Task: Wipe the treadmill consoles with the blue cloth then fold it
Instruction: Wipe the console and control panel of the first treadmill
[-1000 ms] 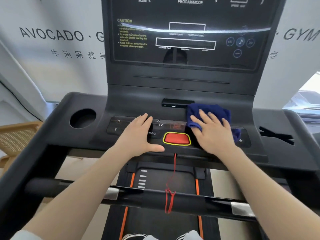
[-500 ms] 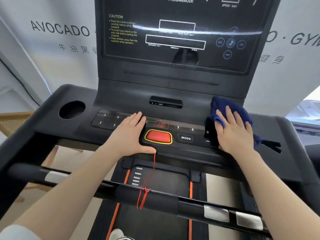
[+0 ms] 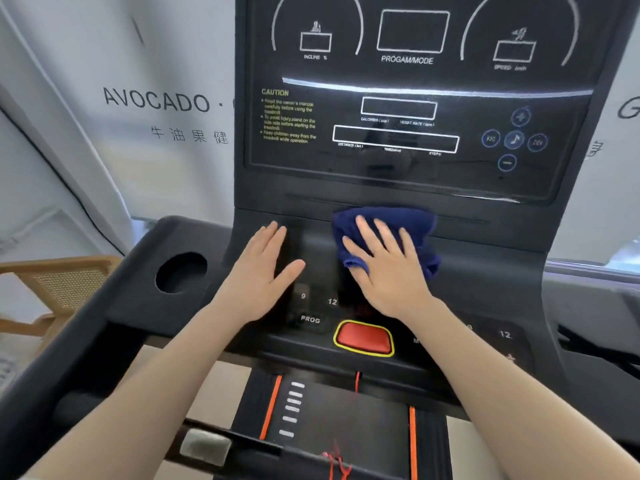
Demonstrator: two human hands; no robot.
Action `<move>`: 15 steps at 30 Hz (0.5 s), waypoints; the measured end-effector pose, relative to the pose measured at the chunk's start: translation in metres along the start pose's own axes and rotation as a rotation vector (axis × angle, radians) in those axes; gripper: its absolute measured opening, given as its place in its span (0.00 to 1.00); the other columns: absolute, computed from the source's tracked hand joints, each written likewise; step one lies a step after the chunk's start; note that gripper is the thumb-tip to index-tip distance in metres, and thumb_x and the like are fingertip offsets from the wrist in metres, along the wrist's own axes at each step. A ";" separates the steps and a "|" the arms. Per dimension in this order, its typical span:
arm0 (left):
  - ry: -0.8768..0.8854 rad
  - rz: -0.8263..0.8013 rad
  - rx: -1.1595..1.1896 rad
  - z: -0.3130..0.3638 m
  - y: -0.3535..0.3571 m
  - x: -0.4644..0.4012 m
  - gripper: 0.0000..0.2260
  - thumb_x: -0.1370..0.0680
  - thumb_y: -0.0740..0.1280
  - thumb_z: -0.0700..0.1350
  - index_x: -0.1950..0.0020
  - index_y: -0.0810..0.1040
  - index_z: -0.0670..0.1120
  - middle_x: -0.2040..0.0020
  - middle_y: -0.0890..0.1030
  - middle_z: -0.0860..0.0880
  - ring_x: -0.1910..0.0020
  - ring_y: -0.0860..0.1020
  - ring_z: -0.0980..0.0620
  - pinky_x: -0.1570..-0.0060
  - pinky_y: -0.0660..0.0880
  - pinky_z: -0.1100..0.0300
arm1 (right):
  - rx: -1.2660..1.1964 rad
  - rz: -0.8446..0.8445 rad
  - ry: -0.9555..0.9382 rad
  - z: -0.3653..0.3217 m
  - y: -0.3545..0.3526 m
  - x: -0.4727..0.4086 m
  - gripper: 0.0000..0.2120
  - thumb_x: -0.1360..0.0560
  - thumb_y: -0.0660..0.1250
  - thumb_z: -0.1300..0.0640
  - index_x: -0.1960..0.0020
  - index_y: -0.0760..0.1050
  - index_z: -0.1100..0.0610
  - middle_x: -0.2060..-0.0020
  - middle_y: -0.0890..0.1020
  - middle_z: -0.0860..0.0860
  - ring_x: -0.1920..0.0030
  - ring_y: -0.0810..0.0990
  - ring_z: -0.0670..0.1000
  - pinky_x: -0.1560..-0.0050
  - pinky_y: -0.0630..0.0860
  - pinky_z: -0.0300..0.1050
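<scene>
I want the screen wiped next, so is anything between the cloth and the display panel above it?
Nothing visible. The blue cloth lies under the right hand just below the display panel, with only bare console between. The left hand rests off to the side.

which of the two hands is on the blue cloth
The right hand presses flat on the blue cloth; the left hand rests bare on the console beside it.

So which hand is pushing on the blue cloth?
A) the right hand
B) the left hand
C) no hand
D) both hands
A: the right hand lies flat on the blue cloth, while the left hand rests bare on the console beside it.
</scene>
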State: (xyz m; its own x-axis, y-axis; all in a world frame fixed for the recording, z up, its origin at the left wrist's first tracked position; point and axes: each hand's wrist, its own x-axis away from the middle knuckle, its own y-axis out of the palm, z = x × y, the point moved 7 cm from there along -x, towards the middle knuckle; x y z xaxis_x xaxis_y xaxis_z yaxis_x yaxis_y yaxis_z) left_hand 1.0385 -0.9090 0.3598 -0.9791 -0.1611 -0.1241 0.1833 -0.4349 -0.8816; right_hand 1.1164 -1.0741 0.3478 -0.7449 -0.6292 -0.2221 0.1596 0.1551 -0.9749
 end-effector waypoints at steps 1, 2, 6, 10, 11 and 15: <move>-0.008 0.014 0.020 -0.007 -0.006 -0.006 0.29 0.20 0.54 0.56 0.23 0.49 0.47 0.22 0.47 0.51 0.24 0.44 0.54 0.29 0.43 0.61 | 0.012 -0.026 -0.059 -0.016 0.000 -0.012 0.31 0.26 0.41 0.42 0.30 0.69 0.48 0.26 0.62 0.50 0.27 0.60 0.55 0.29 0.52 0.60; -0.017 0.028 0.037 -0.014 -0.012 -0.012 0.29 0.20 0.54 0.55 0.23 0.49 0.47 0.22 0.46 0.50 0.24 0.44 0.54 0.30 0.43 0.62 | 0.012 -0.072 -0.115 -0.033 0.001 -0.024 0.32 0.26 0.38 0.41 0.28 0.65 0.47 0.25 0.57 0.48 0.25 0.55 0.53 0.28 0.46 0.57; -0.030 0.113 0.117 -0.044 -0.041 -0.031 0.27 0.20 0.54 0.51 0.24 0.50 0.44 0.23 0.45 0.47 0.24 0.46 0.51 0.29 0.45 0.61 | 0.095 -0.110 -0.258 -0.103 0.012 -0.077 0.25 0.20 0.44 0.44 0.24 0.54 0.48 0.23 0.47 0.47 0.24 0.44 0.50 0.28 0.36 0.52; -0.048 0.160 0.224 -0.068 -0.071 -0.044 0.25 0.19 0.53 0.49 0.24 0.50 0.44 0.23 0.46 0.47 0.24 0.46 0.55 0.34 0.42 0.70 | 0.172 0.033 -0.147 -0.133 0.024 -0.102 0.25 0.26 0.55 0.44 0.31 0.71 0.50 0.28 0.66 0.50 0.29 0.65 0.53 0.29 0.48 0.52; -0.046 0.161 0.241 -0.071 -0.075 -0.047 0.25 0.19 0.53 0.49 0.24 0.50 0.44 0.23 0.46 0.48 0.25 0.46 0.56 0.35 0.42 0.71 | 0.204 0.034 -0.133 -0.135 0.026 -0.104 0.25 0.28 0.61 0.44 0.33 0.73 0.51 0.29 0.68 0.51 0.30 0.67 0.53 0.29 0.48 0.52; 0.023 0.140 0.289 -0.071 -0.082 -0.060 0.25 0.19 0.51 0.50 0.24 0.50 0.46 0.23 0.47 0.50 0.25 0.46 0.57 0.33 0.43 0.69 | 0.302 0.128 -0.062 -0.139 0.013 -0.121 0.31 0.29 0.67 0.45 0.29 0.66 0.52 0.26 0.62 0.52 0.27 0.61 0.53 0.27 0.41 0.52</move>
State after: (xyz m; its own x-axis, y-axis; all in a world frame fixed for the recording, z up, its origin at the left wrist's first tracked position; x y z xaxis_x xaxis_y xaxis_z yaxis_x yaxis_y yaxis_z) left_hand 1.0759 -0.8006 0.4066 -0.9437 -0.2185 -0.2482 0.3305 -0.6441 -0.6898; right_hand 1.1185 -0.8904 0.3641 -0.6669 -0.6656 -0.3349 0.4413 0.0093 -0.8973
